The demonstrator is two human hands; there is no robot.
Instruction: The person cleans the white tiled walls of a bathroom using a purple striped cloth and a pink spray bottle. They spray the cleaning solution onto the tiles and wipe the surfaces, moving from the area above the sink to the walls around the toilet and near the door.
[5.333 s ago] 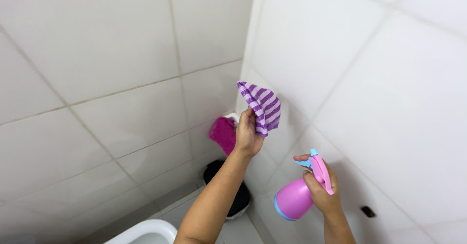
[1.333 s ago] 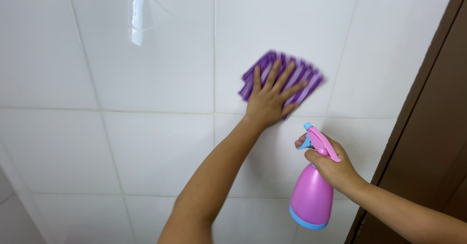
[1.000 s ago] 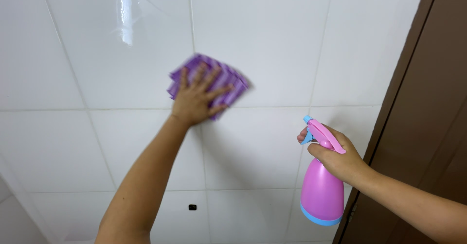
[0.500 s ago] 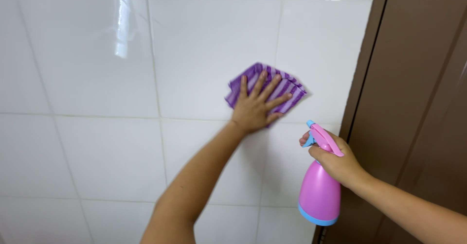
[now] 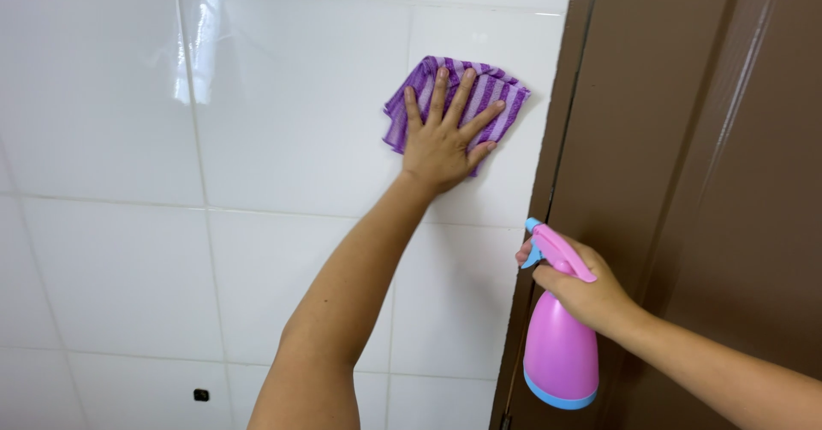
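Observation:
My left hand (image 5: 443,139) lies flat with spread fingers on a purple striped cloth (image 5: 500,96), pressing it against the white tiled wall (image 5: 282,122) close to the brown door frame (image 5: 556,173). Lower right, my right hand (image 5: 582,289) grips the neck of a pink spray bottle (image 5: 558,353) with a blue trigger and blue base. The bottle hangs upright in front of the door frame, apart from the cloth.
A brown door (image 5: 728,164) fills the right side, its frame meeting the tiles. Glossy white tiles with grey grout lines cover the left. A small dark spot (image 5: 200,394) sits low on the wall.
My left hand has slid the cloth across the wall, left and then right toward the door frame. The view has shifted right, showing more door. The bottle stays held low.

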